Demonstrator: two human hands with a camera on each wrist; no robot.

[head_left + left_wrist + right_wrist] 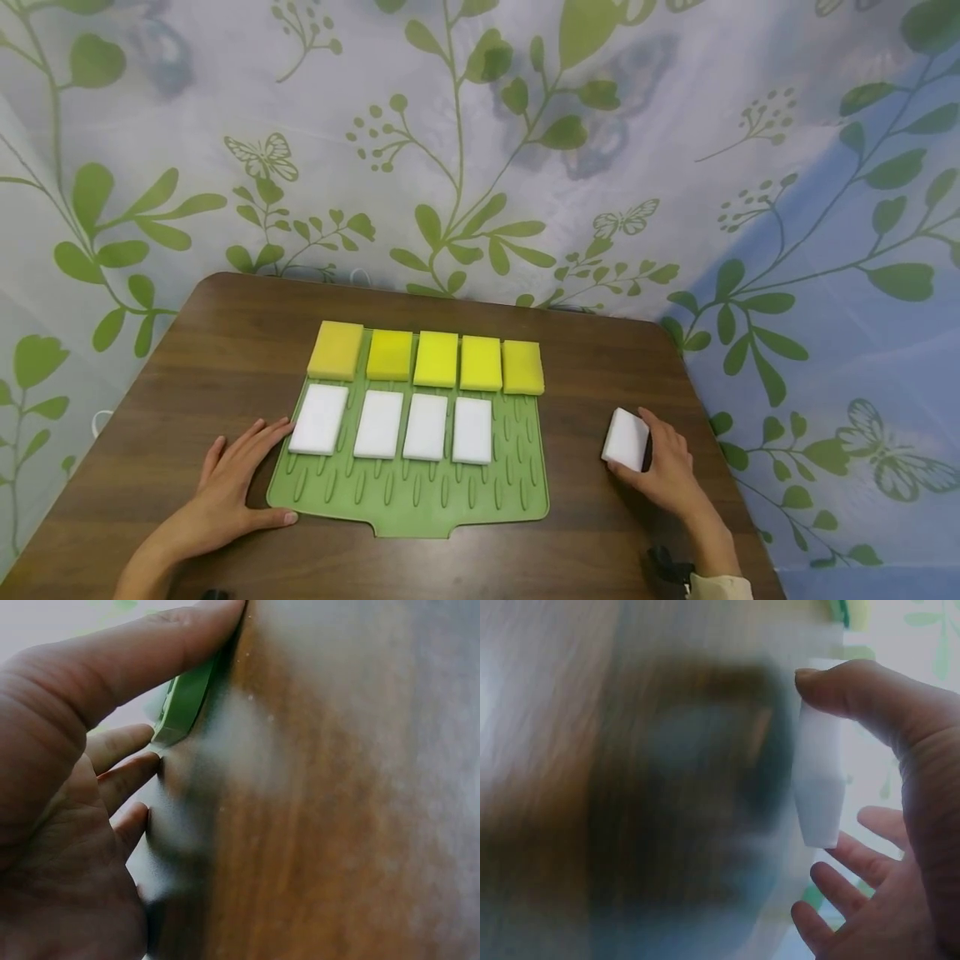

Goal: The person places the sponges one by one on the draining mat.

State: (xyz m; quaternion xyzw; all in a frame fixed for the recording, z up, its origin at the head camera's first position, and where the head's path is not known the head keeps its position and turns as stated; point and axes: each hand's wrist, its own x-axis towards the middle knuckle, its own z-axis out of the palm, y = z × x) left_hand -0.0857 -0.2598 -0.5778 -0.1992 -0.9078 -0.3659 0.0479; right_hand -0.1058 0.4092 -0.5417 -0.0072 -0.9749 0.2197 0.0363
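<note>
My right hand (pixel 667 467) pinches a white sponge block (pixel 627 439) between thumb and forefinger at the table's right side; the right wrist view shows the thumb on one end of the block (pixel 819 772) and the other fingers spread loose. At the mat's left edge, my left hand (pixel 228 492) rests with fingers extended, holding nothing. Its fingertips are close to the green ribbed mat (pixel 412 518). A row of several white blocks (pixel 426 427) lies across the mat's middle. Behind them, several yellow sponges (pixel 436 359) line the mat's far edge.
The brown wooden table (pixel 585 358) carries the mat and blocks. A curtain (pixel 465 167) printed with leaves and butterflies hangs right behind the table and along its right side. A small dark object (pixel 667 567) shows beside the right wrist.
</note>
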